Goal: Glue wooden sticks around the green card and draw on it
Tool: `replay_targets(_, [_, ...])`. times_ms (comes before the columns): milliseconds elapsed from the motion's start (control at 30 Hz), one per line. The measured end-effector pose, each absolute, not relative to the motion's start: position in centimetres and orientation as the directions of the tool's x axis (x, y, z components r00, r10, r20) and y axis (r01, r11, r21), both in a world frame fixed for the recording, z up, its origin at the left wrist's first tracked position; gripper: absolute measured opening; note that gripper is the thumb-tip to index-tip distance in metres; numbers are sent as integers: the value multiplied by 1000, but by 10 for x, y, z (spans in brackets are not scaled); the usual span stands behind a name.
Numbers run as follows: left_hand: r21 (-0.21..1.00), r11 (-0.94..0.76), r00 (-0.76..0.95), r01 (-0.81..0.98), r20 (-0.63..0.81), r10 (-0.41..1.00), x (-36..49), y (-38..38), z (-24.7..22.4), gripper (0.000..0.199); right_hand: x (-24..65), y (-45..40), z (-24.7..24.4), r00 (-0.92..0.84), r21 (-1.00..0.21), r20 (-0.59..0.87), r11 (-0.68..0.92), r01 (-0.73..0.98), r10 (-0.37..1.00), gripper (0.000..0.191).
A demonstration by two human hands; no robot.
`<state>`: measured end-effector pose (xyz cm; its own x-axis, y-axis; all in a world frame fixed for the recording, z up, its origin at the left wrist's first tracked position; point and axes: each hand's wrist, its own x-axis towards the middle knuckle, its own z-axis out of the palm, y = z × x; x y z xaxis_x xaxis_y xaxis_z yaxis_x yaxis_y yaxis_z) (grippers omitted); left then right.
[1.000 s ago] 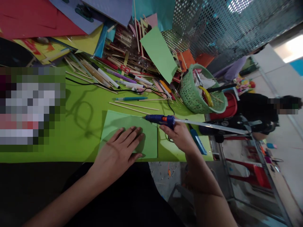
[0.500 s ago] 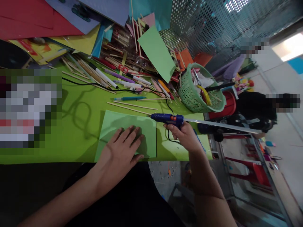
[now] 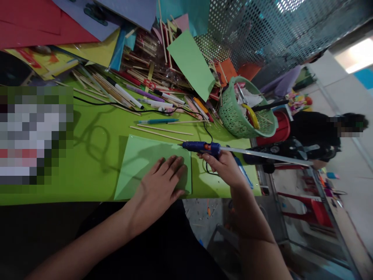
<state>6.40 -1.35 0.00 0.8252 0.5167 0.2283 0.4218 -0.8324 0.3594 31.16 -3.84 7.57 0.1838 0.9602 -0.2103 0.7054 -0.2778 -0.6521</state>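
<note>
A light green sheet of paper (image 3: 140, 155) lies on the green tabletop near its front edge. My left hand (image 3: 164, 181) rests flat on the sheet's right half, fingers stretched out. In my right hand (image 3: 223, 165) is a blue hot glue gun (image 3: 201, 147), its nozzle pointing left over the sheet's upper right edge. A long clear glue stick (image 3: 262, 153) sticks out of the gun's back. Just behind the sheet lie thin wooden sticks (image 3: 163, 129) and a teal pen (image 3: 157, 121).
Behind are markers (image 3: 125, 92), a black cord (image 3: 145, 111), loose sticks and a tilted green card (image 3: 192, 64). A green basket (image 3: 233, 112) of tools stands at the right. Coloured sheets (image 3: 37, 23) fill the back left. A person in black (image 3: 311, 130) is at the far right.
My left hand has slid right along the sheet. The glue gun in my right hand has shifted slightly left, its nozzle now over the sheet's edge.
</note>
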Motion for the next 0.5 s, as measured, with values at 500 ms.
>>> replay_targets(500, [365, -829, 818, 424, 238, 523, 63, -11, 1, 51, 305, -32, 77, 172, -563, -181, -246, 789, 968, 40])
